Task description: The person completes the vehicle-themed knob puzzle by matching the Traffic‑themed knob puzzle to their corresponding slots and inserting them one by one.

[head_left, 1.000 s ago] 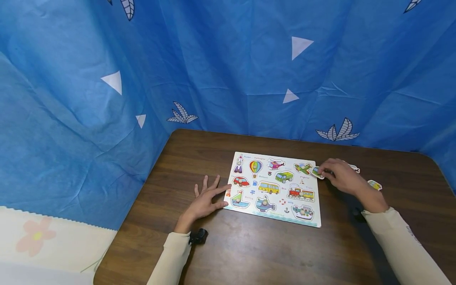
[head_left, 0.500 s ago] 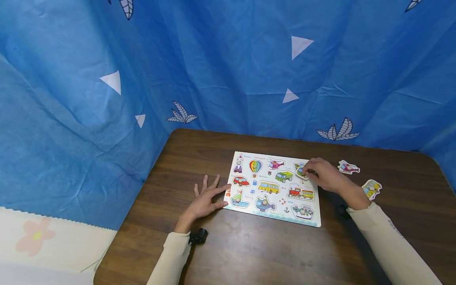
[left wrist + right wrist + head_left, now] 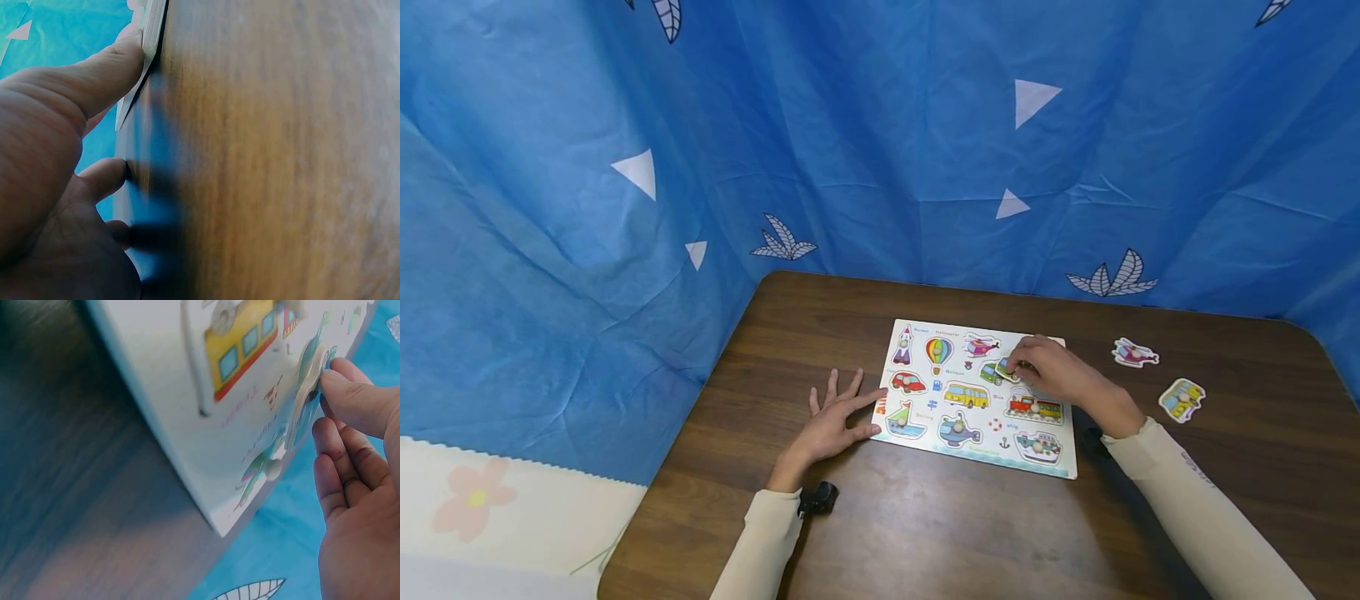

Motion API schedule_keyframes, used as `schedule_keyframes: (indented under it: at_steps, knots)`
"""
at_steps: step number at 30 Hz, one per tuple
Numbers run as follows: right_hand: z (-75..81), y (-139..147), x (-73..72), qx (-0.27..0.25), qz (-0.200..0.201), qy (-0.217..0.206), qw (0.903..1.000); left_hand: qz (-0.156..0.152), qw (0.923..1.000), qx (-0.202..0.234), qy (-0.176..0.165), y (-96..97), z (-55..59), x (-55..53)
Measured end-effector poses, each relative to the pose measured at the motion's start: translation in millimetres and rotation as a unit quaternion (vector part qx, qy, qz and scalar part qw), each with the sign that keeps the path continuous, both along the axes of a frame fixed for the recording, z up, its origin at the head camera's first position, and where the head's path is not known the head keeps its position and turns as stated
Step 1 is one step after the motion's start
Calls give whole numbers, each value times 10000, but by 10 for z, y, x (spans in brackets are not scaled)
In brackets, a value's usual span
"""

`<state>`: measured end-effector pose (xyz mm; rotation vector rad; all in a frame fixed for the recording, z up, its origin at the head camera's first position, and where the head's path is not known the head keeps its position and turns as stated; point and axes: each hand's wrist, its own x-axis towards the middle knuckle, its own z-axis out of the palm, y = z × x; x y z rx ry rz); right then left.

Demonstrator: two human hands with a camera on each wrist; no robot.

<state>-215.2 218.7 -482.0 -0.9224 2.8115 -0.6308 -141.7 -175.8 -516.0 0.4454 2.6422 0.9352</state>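
Observation:
A white knobbed puzzle board (image 3: 1063,468) with printed vehicles lies on the table. In the head view, my right hand (image 3: 1063,373) pinches a green truck puzzle piece (image 3: 1006,369) between thumb and finger, over the board's printed green truck. The right wrist view shows the truck piece (image 3: 306,387) tilted close to the board's face, the other fingers loosely curled. My left hand (image 3: 831,422) lies spread at the board's left side, thumb and index fingertip on its edge. Its thumb (image 3: 112,69) presses against the board edge (image 3: 153,37) in the left wrist view.
To the board's right lie a pink helicopter piece (image 3: 1135,352) and a yellow vehicle piece (image 3: 1182,400). Knobs show on the train (image 3: 1034,407), submarine (image 3: 958,428) and other shapes. A blue curtain (image 3: 880,167) hangs behind the brown table (image 3: 970,533).
My right hand has carried the truck piece leftward from beyond the board's right edge to the printed truck, uncovering the helicopter and yellow pieces. The left hand has stayed put.

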Motion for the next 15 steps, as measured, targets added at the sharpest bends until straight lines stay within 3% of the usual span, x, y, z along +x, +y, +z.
schedule_keyframes:
  at_steps: [15]
  knots:
    - [-48,-223,-30,86,189,-80,9998,-37,10000,-26,55,6,-13,-3]
